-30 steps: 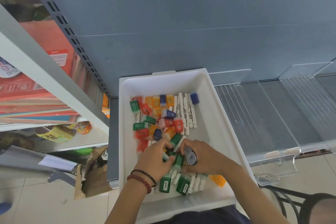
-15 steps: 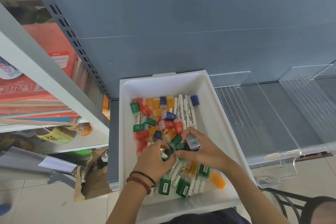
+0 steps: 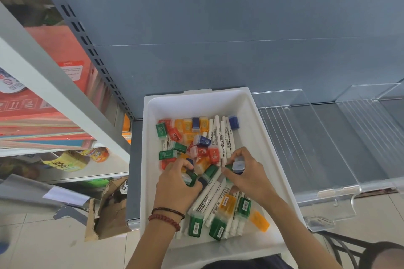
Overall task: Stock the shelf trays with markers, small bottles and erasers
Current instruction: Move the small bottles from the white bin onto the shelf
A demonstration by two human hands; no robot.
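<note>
A white bin [image 3: 271,137] sits on the grey shelf and holds several white markers [image 3: 220,135] and small green, orange, red and blue bottles. My left hand [image 3: 177,185] is inside it, fingers curled round a green bottle [image 3: 189,178]. My right hand [image 3: 247,174] grips a blue bottle [image 3: 238,165], with a green one partly hidden under its fingers. More markers and green bottles [image 3: 195,225] lie at the bin's near end.
Two clear plastic shelf trays [image 3: 310,144] [image 3: 371,120] stand to the right of the bin on the shelf. A torn cardboard box [image 3: 109,209] sits on the tiled floor at the left. Red boxes and stacked paper fill the neighbouring shelf [image 3: 39,116].
Both hands have slid a little farther into the bin, away from me. The right hand has lifted the blue bottle up and back; the left has closed on a green bottle.
</note>
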